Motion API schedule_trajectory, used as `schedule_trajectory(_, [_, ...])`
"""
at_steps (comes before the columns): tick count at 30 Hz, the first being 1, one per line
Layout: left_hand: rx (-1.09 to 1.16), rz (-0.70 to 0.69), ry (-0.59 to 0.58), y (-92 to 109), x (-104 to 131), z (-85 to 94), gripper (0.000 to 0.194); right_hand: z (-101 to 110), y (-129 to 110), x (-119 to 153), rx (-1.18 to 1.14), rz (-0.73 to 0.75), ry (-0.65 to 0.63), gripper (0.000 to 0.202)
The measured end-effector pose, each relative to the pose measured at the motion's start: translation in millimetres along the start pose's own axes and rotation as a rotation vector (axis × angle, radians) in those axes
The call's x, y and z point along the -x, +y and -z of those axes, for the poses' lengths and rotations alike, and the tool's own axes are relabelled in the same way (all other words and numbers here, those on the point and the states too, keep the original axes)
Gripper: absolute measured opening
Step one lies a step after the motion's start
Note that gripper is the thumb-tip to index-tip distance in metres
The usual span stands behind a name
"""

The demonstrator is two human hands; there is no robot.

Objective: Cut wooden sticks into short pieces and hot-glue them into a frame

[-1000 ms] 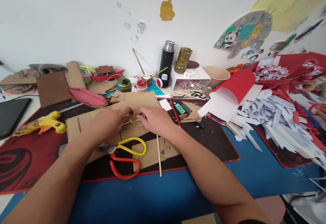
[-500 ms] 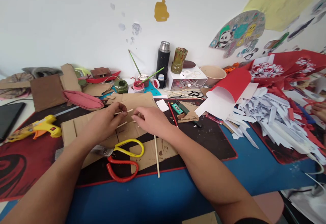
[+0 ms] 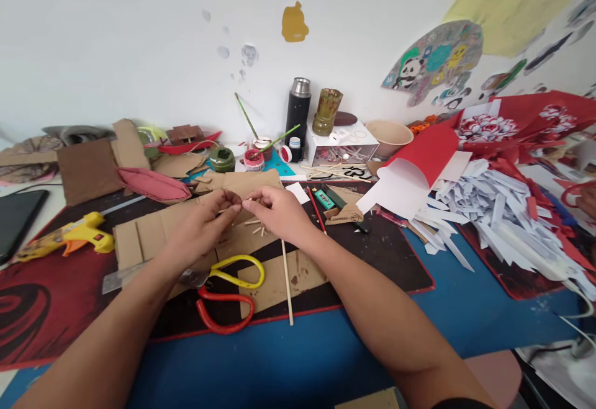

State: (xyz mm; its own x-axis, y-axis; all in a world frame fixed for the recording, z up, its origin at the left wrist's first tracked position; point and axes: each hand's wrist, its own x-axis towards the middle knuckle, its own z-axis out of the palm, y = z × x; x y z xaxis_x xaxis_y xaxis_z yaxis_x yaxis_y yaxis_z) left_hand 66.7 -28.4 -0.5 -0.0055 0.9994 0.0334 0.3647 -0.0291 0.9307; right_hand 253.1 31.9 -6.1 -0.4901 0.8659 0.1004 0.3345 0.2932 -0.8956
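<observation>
My left hand (image 3: pixel 212 220) is closed in a pinch above the cardboard, with a short wooden stick mostly hidden by the fingers. Fingertip to fingertip with it, my right hand (image 3: pixel 279 210) is also pinched, at the stick's other end. Several short cut stick pieces (image 3: pixel 257 230) lie on the cardboard sheet (image 3: pixel 233 244) below. A longer wooden stick (image 3: pixel 287 285) extends toward me from under my right wrist. Scissors with one yellow and one red handle (image 3: pixel 226 311) rest in front of my left hand, their blades partly behind my forearm.
A yellow glue gun (image 3: pixel 88 235) lies on the left. Paint jars (image 3: pixel 222 159), a black flask (image 3: pixel 298 111) and a white box (image 3: pixel 342 147) line the wall. Paper strips (image 3: pixel 493 210) are heaped right, near another person's hand (image 3: pixel 585 199). A cutter (image 3: pixel 344 203) lies beyond my right arm.
My two hands have come together, so the fingertips now meet around the short stick that stuck out of my left hand. The short pieces below show more clearly.
</observation>
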Motion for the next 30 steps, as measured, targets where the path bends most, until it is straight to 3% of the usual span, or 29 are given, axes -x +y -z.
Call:
schedule_trajectory(4, [0.258, -0.001, 0.022, -2, -1, 0.7, 0.024, 3, -4, -1, -0.14, -0.089, -0.023, 0.024])
schedule_trajectory(9, [0.306, 0.047, 0.06, -2, -4, 5.2, 0.045, 5, -9, -1, -0.26, -0.125, -0.052, 0.023])
schedule_trajectory(13, [0.306, 0.116, 0.106, -3, -5, 5.1, 0.043, 3, -7, -1, -0.327, -0.116, -0.073, 0.023])
schedule_trajectory(21, [0.301, 0.131, 0.055, -1, -2, -0.3, 0.043, -3, 0, -1, -0.335, -0.102, -0.089, 0.021])
schedule_trajectory(30, [0.547, 0.195, 0.007, -3, 0, -5.0, 0.05, -5, -3, 0, -0.445, -0.126, -0.134, 0.016])
